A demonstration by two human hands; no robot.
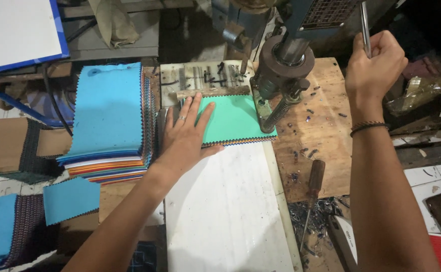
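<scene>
- Head view: the fingers (196, 107) of the left hand (182, 136) lie spread and flat, pressing down on a small stack of green fabric swatches (233, 120) with zigzag edges.
- That stack sits on the white board (225, 211), its far corner tucked under the head of the punch press (281, 70).
- The right hand (376, 63) is closed in a fist around the metal lever (365, 27) of the press, raised at the upper right; a dark cord bracelet (367, 127) circles that wrist.
- Left of the pressing hand stands a tall pile of blue-topped swatches (109, 116), with multicoloured layers showing at its edge.
- A screwdriver with a wooden handle (313, 189) lies on the plywood bench (326, 126) to the right, among small dark scraps.
- More blue and brown swatches (69, 199) lie scattered at the lower left.
</scene>
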